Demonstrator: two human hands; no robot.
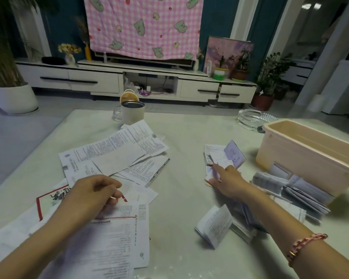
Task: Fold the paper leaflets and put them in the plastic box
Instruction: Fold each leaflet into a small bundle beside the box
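A folded leaflet [214,225] stood tented nearest. The left hand [93,195] lay on loose sheets [117,154], fingers curled; whether they pinched one, I could not tell. The right hand [226,179], fingers straight and spread, touched a folded stack [215,152]. More folded ones [302,193] lay against the box [290,156].

Dim, cool indoor light, brightest through the doorway at one o'clock. Soft shadows lie on the pale bench [189,125]. My right grip [226,179] is motion-blurred. Wide-angle bowing bends the edges, and the corners darken.
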